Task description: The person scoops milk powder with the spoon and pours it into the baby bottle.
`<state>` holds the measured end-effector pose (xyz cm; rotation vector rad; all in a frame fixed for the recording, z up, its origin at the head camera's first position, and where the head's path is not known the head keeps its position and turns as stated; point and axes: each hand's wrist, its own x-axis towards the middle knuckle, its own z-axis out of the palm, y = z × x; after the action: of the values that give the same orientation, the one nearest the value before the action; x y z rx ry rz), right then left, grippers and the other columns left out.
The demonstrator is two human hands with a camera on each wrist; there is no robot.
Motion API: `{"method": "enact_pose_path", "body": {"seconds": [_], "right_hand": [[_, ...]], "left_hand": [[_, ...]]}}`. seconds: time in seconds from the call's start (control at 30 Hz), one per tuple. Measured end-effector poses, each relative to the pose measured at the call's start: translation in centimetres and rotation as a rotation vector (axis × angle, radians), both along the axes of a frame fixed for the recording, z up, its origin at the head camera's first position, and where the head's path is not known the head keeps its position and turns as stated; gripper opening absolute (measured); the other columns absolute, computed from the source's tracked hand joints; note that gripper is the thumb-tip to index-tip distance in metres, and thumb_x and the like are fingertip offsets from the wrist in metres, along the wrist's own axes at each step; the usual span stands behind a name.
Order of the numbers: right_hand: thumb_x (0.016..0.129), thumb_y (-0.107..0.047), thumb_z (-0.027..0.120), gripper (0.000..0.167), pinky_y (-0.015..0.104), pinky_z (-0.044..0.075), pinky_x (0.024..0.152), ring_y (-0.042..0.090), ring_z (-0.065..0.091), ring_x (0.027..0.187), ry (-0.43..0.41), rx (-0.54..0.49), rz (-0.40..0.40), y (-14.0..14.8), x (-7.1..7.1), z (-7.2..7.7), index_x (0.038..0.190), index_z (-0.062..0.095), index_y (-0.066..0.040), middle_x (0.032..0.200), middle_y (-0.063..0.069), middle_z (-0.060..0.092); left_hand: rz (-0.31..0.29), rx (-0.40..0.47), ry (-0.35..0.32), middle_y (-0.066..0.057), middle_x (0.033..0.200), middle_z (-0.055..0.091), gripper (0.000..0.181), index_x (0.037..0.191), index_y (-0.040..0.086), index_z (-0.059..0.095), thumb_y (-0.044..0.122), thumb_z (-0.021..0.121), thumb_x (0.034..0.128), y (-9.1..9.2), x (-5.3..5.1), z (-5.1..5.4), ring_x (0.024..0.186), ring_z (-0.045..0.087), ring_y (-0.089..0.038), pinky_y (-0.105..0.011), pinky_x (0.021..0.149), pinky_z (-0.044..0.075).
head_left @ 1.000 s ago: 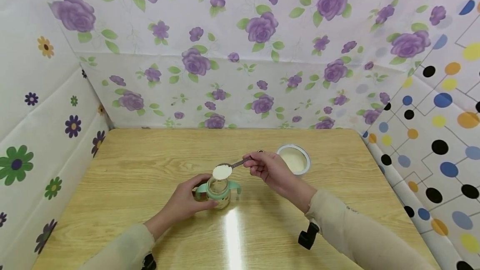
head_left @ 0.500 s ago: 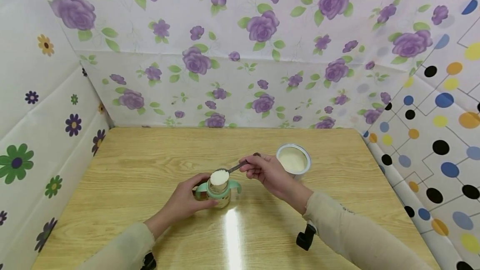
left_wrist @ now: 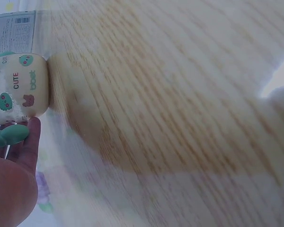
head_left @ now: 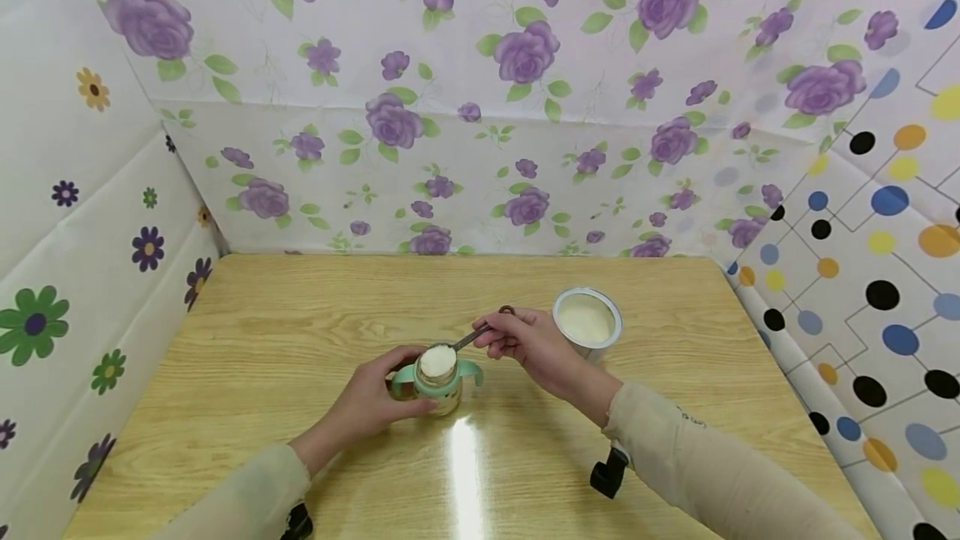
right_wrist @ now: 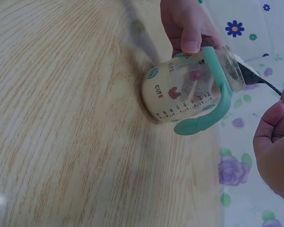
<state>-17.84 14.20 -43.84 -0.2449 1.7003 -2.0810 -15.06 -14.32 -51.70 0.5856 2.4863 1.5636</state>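
Note:
A clear baby bottle (head_left: 448,402) with green side handles stands upright on the table; printed animals and "CUTE" show on it in the right wrist view. My left hand (head_left: 378,394) holds it from the left, thumb across the front and the other fingers partly hidden behind. Between thumb and fingers, my right hand (head_left: 536,350) pinches the handle of a dark metal spoon (head_left: 470,337). Heaped white powder (head_left: 437,360) covers the spoon's bowl, which sits at the bottle's open mouth. Seen from the right wrist, the spoon (right_wrist: 255,78) reaches into the neck. Pale contents are visible inside the bottle (right_wrist: 175,92).
An open tin (head_left: 618,327) of pale powder stands behind my right hand. The wooden table (head_left: 337,298) is bordered by flower-print sheets at the back and left and a dotted sheet (head_left: 855,273) at the right. Light glares off the table near the front.
My right hand has moved left and slightly down, bringing the loaded spoon from above the bottle to its mouth. The left hand and bottle have stayed put.

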Motion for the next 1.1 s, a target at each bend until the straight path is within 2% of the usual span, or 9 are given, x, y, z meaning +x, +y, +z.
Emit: {"method": "enact_pose_path", "body": {"seconds": [0.17, 0.37, 0.57, 0.77, 0.83, 0.93, 1.1], "right_hand": [[0.112, -0.018, 0.057, 0.038, 0.025, 0.059, 0.081, 0.009, 0.071, 0.079, 0.013, 0.018, 0.001, -0.08, -0.04, -0.11, 0.125, 0.066, 0.017, 0.088, 0.000, 0.079], [0.110, -0.022, 0.063, 0.033, 0.032, 0.060, 0.086, 0.014, 0.072, 0.081, 0.090, 0.110, 0.035, -0.50, -0.13, 0.00, 0.119, 0.073, 0.008, 0.092, 0.003, 0.080], [0.109, -0.025, 0.066, 0.034, 0.036, 0.061, 0.086, 0.020, 0.073, 0.088, 0.227, 0.207, 0.115, -0.50, -0.04, 0.43, 0.122, 0.076, 0.004, 0.097, 0.007, 0.081], [0.110, -0.019, 0.063, 0.029, 0.051, 0.062, 0.090, 0.038, 0.074, 0.099, 0.396, 0.308, 0.237, -0.47, 0.21, 0.53, 0.125, 0.075, 0.003, 0.104, 0.011, 0.080], [0.111, -0.018, 0.062, 0.028, 0.049, 0.062, 0.089, 0.040, 0.074, 0.097, 0.444, 0.359, 0.265, -0.49, 0.31, 0.43, 0.125, 0.076, 0.001, 0.104, 0.009, 0.080], [0.110, -0.020, 0.063, 0.026, 0.043, 0.062, 0.084, 0.038, 0.074, 0.093, 0.483, 0.420, 0.270, -0.53, 0.45, 0.31, 0.125, 0.077, -0.003, 0.102, 0.004, 0.081], [0.108, -0.021, 0.068, 0.022, 0.037, 0.060, 0.079, 0.022, 0.074, 0.091, 0.571, 0.491, 0.259, -0.58, 0.68, 0.31, 0.121, 0.080, -0.009, 0.103, -0.002, 0.080]], "left_hand": [[0.001, -0.002, -0.003, 0.002, 0.139, 0.069, 0.073, 0.145, 0.021, 0.064, 0.038, 0.096, 0.0821, 0.00, 0.00, 0.07, 0.125, 0.066, -0.022, -0.040, 0.101, 0.056], [0.004, -0.011, -0.004, 0.002, 0.139, 0.069, 0.073, 0.145, 0.021, 0.064, 0.038, 0.095, 0.0824, -0.04, -0.03, 0.09, 0.124, 0.066, -0.021, -0.041, 0.101, 0.056], [0.000, -0.021, 0.001, 0.003, 0.139, 0.069, 0.074, 0.147, 0.021, 0.063, 0.041, 0.095, 0.0830, -0.08, -0.01, 0.11, 0.125, 0.066, -0.021, -0.041, 0.102, 0.055], [-0.006, -0.023, 0.010, 0.004, 0.139, 0.069, 0.073, 0.147, 0.022, 0.062, 0.040, 0.094, 0.0840, -0.17, 0.02, 0.02, 0.125, 0.066, -0.021, -0.040, 0.101, 0.056], [-0.007, -0.026, 0.015, 0.004, 0.139, 0.069, 0.073, 0.147, 0.022, 0.062, 0.041, 0.094, 0.0842, -0.19, 0.02, -0.04, 0.125, 0.066, -0.021, -0.039, 0.101, 0.056], [-0.010, -0.031, 0.023, 0.004, 0.139, 0.069, 0.073, 0.147, 0.021, 0.062, 0.041, 0.093, 0.0845, -0.21, 0.02, -0.09, 0.125, 0.066, -0.021, -0.040, 0.102, 0.056], [-0.017, -0.031, 0.025, 0.003, 0.141, 0.068, 0.073, 0.149, 0.021, 0.061, 0.041, 0.092, 0.0856, -0.22, 0.12, 0.03, 0.127, 0.066, -0.021, -0.042, 0.102, 0.056]]}}
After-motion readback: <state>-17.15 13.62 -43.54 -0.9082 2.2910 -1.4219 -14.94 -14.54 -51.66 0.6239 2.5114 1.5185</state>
